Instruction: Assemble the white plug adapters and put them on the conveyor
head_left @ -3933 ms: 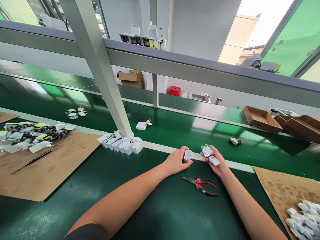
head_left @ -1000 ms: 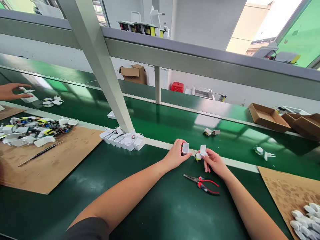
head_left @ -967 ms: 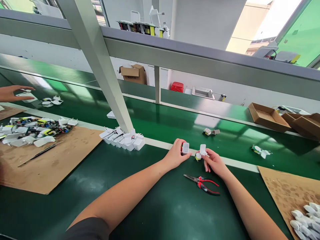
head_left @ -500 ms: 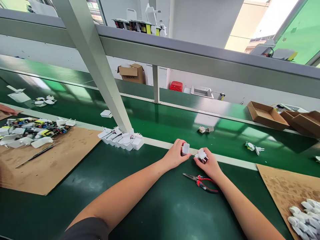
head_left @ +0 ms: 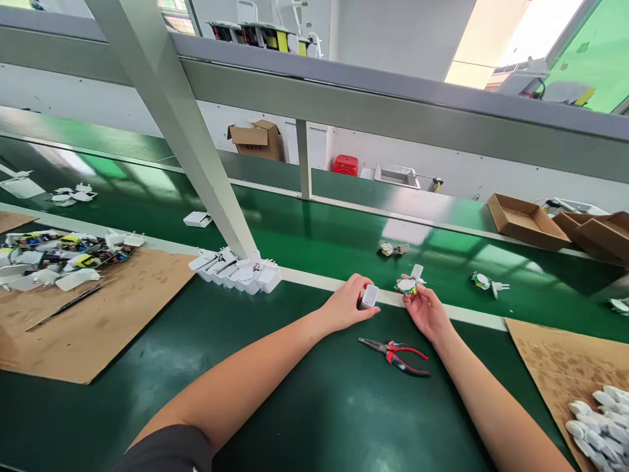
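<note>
My left hand (head_left: 350,304) rests on the green table, fingers wrapped round an open white charger shell (head_left: 369,295). My right hand (head_left: 426,309) is raised just right of it, palm up, pinching a small white plug part with a green circuit board (head_left: 409,282) at the fingertips. Red-handled pliers (head_left: 396,354) lie on the table just in front of both hands.
A row of white shells (head_left: 236,272) stands by the slanted post (head_left: 187,141). Loose charger parts (head_left: 394,248) ride the green conveyor belt (head_left: 319,239) beyond. Cardboard sheets lie left (head_left: 98,314) and right (head_left: 560,367), with white parts (head_left: 599,426) at the right corner. Cardboard boxes (head_left: 525,223) sit far right.
My right hand has turned palm up and lifted the plug part with the board toward the belt edge. Parts on the belt have drifted left. The other person's hand at far left is gone.
</note>
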### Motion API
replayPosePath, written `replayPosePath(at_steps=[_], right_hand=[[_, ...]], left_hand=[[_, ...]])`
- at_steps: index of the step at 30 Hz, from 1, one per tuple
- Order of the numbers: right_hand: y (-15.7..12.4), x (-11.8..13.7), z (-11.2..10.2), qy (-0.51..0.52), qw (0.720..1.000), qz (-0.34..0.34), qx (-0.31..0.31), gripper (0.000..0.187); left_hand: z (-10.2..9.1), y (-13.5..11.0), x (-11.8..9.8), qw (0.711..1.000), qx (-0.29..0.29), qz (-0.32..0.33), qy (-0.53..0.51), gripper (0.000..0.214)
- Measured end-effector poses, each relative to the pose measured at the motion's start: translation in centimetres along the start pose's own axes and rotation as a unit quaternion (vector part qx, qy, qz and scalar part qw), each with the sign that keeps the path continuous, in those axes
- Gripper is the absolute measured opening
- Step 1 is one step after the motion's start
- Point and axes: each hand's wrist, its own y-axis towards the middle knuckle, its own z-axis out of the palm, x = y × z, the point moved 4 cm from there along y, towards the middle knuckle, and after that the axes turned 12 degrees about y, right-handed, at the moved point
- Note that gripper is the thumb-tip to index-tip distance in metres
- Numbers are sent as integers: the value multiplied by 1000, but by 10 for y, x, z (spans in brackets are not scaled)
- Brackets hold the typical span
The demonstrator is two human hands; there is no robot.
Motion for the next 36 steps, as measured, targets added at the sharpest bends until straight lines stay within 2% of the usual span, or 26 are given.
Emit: replayPosePath(at_steps=[5, 12, 19, 26, 31, 36], right_hand=[[-5, -1, 8, 27, 998, 42, 24, 37], [-13, -6, 17, 0, 997, 55, 50, 40], [-18, -9, 23, -45, 996, 42, 71, 45], [-25, -14, 24, -83, 992, 28, 89, 56], [-28, -19, 24, -108, 988, 25, 104, 59], [-30, -24, 28, -139, 984, 0, 110, 59]], left_hand=[[2, 1, 0, 1000, 14, 7, 7, 63], [3, 3, 0, 999, 22, 15, 38, 58], [3, 2, -5, 998, 30, 43, 36, 66], [3, -2, -15, 991, 24, 105, 75, 65], [3, -1, -11, 992, 35, 96, 75, 54], [4, 2, -7, 993, 49, 91, 54, 64]])
